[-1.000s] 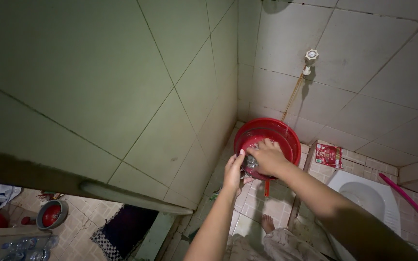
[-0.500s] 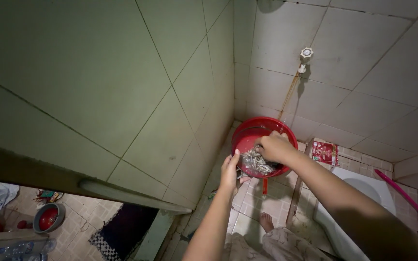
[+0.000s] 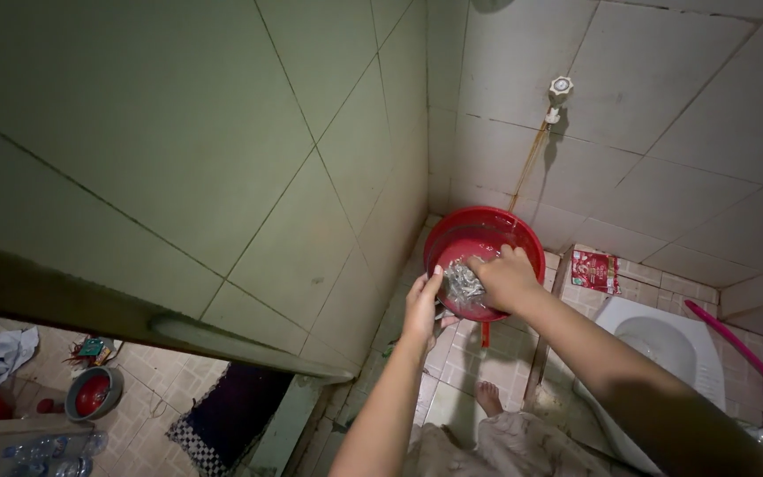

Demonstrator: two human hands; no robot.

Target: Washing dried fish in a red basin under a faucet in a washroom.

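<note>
While both hands meet at the basin: cramped tiled corner.
Edges: red basin (image 3: 485, 240) near 2 walls, toilet (image 3: 664, 340) beside.
Left hand (image 3: 423, 305): gripping basin's rim.
Right hand (image 3: 507, 278): fingers curled on silvery scrubber (image 3: 463, 284) inside.

A white tap (image 3: 560, 88) sticks out of the tiled wall (image 3: 664, 132). On the floor ledge sits a red packet (image 3: 595, 270), beside the white squat toilet (image 3: 664, 340). A pink brush handle (image 3: 744, 353) lies at the right edge. A grey bowl (image 3: 93, 393) sits outside, lower left.

Glossy red plastic basin (image 3: 486, 240), crinkled foil (image 3: 462, 283)
</note>
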